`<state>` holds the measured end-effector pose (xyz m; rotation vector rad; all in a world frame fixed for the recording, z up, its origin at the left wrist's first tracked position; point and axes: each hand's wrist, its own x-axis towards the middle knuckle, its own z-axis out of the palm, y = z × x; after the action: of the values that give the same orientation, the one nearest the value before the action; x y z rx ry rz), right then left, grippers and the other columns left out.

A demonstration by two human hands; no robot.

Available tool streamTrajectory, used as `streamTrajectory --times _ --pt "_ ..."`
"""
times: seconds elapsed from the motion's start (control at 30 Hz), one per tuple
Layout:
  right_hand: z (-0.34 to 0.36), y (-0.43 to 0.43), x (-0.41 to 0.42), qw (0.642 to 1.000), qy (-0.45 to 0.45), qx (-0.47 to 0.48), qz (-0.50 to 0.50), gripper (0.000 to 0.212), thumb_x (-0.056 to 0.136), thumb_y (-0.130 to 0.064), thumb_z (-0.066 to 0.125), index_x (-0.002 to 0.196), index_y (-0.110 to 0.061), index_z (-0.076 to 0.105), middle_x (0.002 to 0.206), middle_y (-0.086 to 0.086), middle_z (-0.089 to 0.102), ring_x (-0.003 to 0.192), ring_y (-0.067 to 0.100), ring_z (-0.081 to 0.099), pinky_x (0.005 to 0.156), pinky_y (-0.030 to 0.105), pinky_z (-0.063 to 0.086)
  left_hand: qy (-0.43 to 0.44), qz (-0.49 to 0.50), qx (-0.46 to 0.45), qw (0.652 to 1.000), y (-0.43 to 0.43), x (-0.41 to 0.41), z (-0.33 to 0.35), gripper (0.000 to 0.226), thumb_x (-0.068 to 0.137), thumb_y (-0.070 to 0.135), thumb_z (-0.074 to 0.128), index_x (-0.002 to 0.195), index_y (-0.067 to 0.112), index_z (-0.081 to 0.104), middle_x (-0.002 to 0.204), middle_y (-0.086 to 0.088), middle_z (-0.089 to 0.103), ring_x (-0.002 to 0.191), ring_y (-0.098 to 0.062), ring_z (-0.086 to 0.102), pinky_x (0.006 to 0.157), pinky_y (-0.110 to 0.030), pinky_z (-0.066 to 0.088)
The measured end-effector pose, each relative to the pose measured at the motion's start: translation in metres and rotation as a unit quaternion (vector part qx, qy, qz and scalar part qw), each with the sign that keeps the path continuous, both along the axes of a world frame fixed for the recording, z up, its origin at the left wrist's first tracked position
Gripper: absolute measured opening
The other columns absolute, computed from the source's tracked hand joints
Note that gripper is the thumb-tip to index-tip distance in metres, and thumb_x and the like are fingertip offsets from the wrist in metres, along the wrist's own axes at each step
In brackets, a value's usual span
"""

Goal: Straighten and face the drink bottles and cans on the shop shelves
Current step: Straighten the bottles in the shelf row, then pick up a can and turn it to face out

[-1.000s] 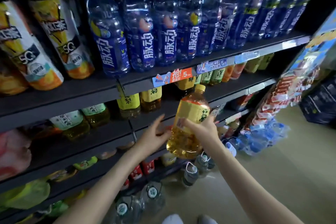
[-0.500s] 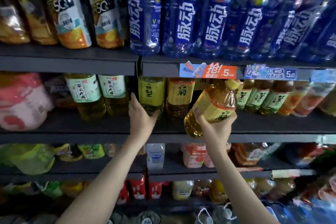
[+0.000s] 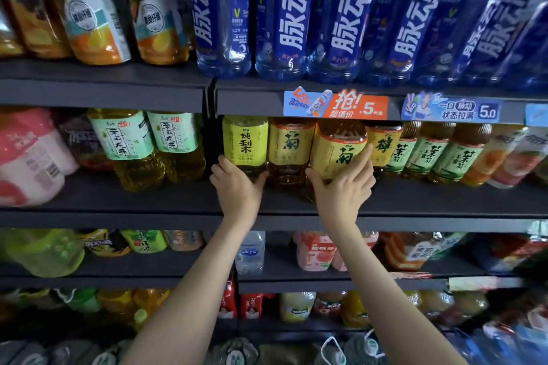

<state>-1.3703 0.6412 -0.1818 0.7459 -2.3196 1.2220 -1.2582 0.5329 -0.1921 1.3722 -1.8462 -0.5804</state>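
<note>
yellow bottle (image 3: 338,154): right fingers (image 3: 365,155) grip; lime bottle (image 3: 244,142): left fingers (image 3: 222,164) grip; shelf edge (image 3: 430,224) near

The dark middle shelf (image 3: 415,201) bears tea bottles (image 3: 290,145); blue bottles (image 3: 293,24) stand on the upper shelf (image 3: 103,95).

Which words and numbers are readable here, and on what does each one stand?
"脉动": blue bottles, top shelf.
"50%": orange juice bottle.
"抢! 超值价 5": orange shelf tag.
"5.0": blue shelf tag.
"炖梨": yellow-green bottle that the left hand grips.
"菊": yellow bottle that the right hand holds.
Small print on the labels: too small to read.
</note>
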Motion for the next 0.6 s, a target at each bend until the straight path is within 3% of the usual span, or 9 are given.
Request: streamTrajectory --times 0.1,0.23,0.37,0.47,0.6 --pt "-0.01 0.004 0.003 0.998 0.054 0.012 -0.007 0.104 0.071 -0.042 0.08 0.145 -0.001 0.02 0.125 0.03 0.049 0.101 0.036 0.043 0.086 0.049 0.046 -0.011 0.006 0.006 1.0 0.002 -0.001 0.003 0.099 0.074 0.044 0.076 0.14 -0.006 0.021 0.133 -0.022 0.037 0.118 -0.034 0.038 0.094 -0.039 0.041" --pt "-0.006 -0.006 0.001 0.999 0.025 0.036 0.01 0.101 0.072 -0.038 0.081 0.145 -0.004 0.019 0.123 0.031 0.051 0.09 0.04 0.052 0.083 0.048 0.047 -0.004 -0.014 0.056 0.998 0.011 -0.002 0.01 0.105 0.082 0.037 0.071 0.146 -0.004 -0.001 0.146 -0.021 0.023 0.132 -0.032 0.027 0.102 -0.037 0.036" --pt "0.002 -0.007 -0.006 0.997 -0.01 0.07 0.041 0.105 0.075 -0.033 0.079 0.148 -0.002 0.011 0.132 0.032 0.045 0.102 0.045 0.052 0.092 0.05 0.044 -0.019 -0.075 0.072 0.994 0.027 0.007 0.012 0.11 0.084 0.023 0.068 0.145 0.003 -0.022 0.156 -0.021 -0.004 0.144 -0.032 0.005 0.117 -0.037 0.018" --pt "0.009 0.007 0.001 0.989 -0.065 0.109 0.073 0.107 0.076 -0.025 0.079 0.152 -0.003 0.007 0.143 0.03 0.033 0.117 0.047 0.042 0.101 0.051 0.036 -0.089 -0.107 0.073 0.987 0.046 0.019 0.019 0.108 0.085 0.022 0.066 0.147 0.012 -0.022 0.156 -0.022 -0.009 0.144 -0.035 0.001 0.118 -0.041 0.016" --pt "0.01 0.028 0.033 0.972 -0.104 0.169 0.123 0.095 0.069 -0.014 0.081 0.145 0.004 0.028 0.132 0.032 0.043 0.111 0.049 0.046 0.094 0.052 0.042 -0.166 -0.13 0.101 0.972 0.063 0.053 0.041 0.089 0.09 0.026 0.059 0.151 0.014 -0.004 0.156 -0.018 0.006 0.142 -0.033 0.014 0.115 -0.041 0.023"
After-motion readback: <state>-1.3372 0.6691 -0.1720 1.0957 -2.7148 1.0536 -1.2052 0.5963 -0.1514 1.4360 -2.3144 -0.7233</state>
